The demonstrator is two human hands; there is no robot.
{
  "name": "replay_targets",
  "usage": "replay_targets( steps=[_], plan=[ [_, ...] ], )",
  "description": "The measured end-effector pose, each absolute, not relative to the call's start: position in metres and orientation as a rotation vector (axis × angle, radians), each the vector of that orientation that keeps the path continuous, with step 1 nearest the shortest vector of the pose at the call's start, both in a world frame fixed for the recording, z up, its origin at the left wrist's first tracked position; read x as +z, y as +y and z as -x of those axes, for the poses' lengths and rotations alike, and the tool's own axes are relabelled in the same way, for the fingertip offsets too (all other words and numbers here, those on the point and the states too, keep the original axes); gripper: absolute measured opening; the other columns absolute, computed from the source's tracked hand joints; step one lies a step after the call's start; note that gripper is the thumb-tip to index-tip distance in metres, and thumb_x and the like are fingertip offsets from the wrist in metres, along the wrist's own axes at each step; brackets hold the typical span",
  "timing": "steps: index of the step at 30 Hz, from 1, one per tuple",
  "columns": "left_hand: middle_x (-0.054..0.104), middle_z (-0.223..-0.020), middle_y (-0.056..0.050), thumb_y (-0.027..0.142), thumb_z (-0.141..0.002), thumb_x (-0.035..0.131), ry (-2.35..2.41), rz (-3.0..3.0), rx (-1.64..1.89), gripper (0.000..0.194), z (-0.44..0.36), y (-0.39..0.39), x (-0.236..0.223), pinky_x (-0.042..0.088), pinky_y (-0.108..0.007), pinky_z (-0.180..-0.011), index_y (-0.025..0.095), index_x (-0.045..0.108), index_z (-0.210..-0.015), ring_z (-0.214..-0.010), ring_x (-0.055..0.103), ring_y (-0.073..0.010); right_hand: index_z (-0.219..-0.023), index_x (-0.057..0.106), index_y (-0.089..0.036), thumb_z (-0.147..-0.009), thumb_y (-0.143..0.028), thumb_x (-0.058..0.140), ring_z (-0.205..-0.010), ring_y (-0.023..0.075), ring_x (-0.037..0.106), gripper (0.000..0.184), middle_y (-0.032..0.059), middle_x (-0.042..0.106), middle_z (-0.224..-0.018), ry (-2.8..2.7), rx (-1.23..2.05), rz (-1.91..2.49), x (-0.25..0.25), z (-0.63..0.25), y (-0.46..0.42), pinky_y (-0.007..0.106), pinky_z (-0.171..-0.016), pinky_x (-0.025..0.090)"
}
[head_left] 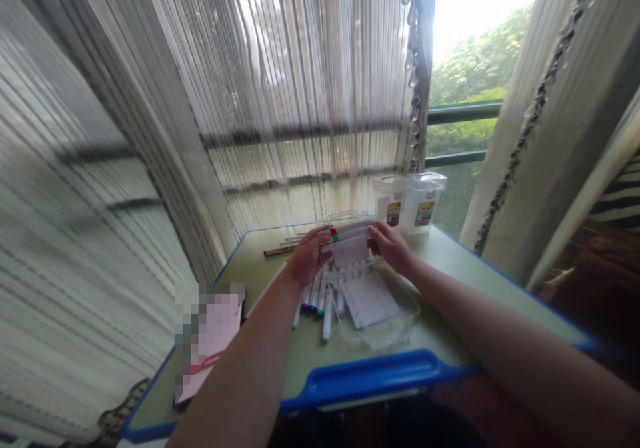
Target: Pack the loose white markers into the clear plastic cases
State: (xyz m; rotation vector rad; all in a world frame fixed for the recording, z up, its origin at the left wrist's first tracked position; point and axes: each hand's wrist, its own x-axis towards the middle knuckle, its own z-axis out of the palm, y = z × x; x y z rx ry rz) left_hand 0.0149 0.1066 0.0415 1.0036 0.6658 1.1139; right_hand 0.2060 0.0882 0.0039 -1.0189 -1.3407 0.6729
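My left hand (307, 258) and my right hand (393, 245) are raised over the middle of the table. Between them lie white markers (356, 233), held crosswise, with red and green bands at the left end. Fingers of both hands are closed on the markers' ends. Just below is an open clear plastic case (377, 340) with a white card (373, 303) lying in it. Several white markers with purple, green and pink ends lie loose left of the case, and a white marker (327, 315) is nearest me. My left forearm hides part of the pile.
Two clear plastic boxes (424, 201) with labels stand at the back right. Thin pens (277, 250) lie at the back left. A pink flat item (215, 341), partly blurred out, rests at the left edge. Curtains (310, 101) hang behind the blue-edged table (463, 308).
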Motion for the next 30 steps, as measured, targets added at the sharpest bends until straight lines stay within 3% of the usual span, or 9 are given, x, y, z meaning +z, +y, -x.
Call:
replay_targets(
  steps=[7, 11, 21, 25, 30],
  plan=[
    [0.065, -0.082, 0.0, 0.007, -0.056, 0.05, 0.616, -1.019, 1.067, 0.048, -0.011, 0.106, 0.043, 0.05, -0.024, -0.056, 0.018, 0.055, -0.102, -0.064, 0.062, -0.0131, -0.078, 0.05, -0.02, -0.072, -0.034, 0.051, -0.042, 0.0084, 0.045, 0.015, -0.0058, 0.051, -0.053, -1.438, 0.696, 0.96, 0.008, -0.208, 0.085, 0.022, -0.043, 0.035],
    [0.065, -0.084, 0.0, 0.006, -0.053, 0.049, 0.554, -1.022, 1.048, 0.054, -0.009, 0.106, 0.042, 0.05, -0.026, -0.061, 0.019, 0.053, -0.105, -0.067, 0.062, -0.0132, -0.086, 0.055, -0.019, -0.073, -0.031, 0.052, -0.046, 0.0095, 0.047, 0.018, -0.0045, 0.054, -0.058, -1.483, 0.63, 0.974, 0.009, -0.212, 0.083, 0.024, -0.047, 0.037],
    [0.068, -0.084, -0.005, 0.037, -0.075, 0.046, 0.451, -0.997, 0.888, 0.034, -0.005, 0.104, 0.046, 0.049, -0.031, -0.057, 0.018, 0.056, -0.101, -0.065, 0.063, -0.0193, -0.093, 0.059, -0.018, -0.075, -0.032, 0.055, -0.046, 0.0097, 0.047, 0.023, -0.004, 0.055, -0.059, -1.493, 0.583, 1.001, 0.007, -0.217, 0.084, 0.024, -0.049, 0.039],
    [0.067, -0.077, -0.004, 0.051, -0.081, 0.042, 0.549, -1.035, 0.983, 0.04, -0.008, 0.102, 0.046, 0.047, -0.03, -0.048, 0.019, 0.055, -0.102, -0.058, 0.062, -0.0191, -0.093, 0.058, -0.018, -0.075, -0.032, 0.055, -0.046, 0.0092, 0.047, 0.023, -0.0048, 0.054, -0.059, -1.479, 0.603, 0.979, 0.007, -0.216, 0.083, 0.024, -0.048, 0.038],
    [0.065, -0.079, -0.005, 0.041, -0.075, 0.05, 0.582, -1.131, 0.974, 0.037, -0.011, 0.103, 0.042, 0.045, -0.025, -0.043, 0.016, 0.054, -0.103, -0.056, 0.06, -0.0161, -0.089, 0.056, -0.018, -0.074, -0.033, 0.056, -0.046, 0.0092, 0.047, 0.021, -0.0047, 0.053, -0.059, -1.484, 0.609, 0.974, 0.006, -0.216, 0.083, 0.023, -0.047, 0.037]
  ],
)
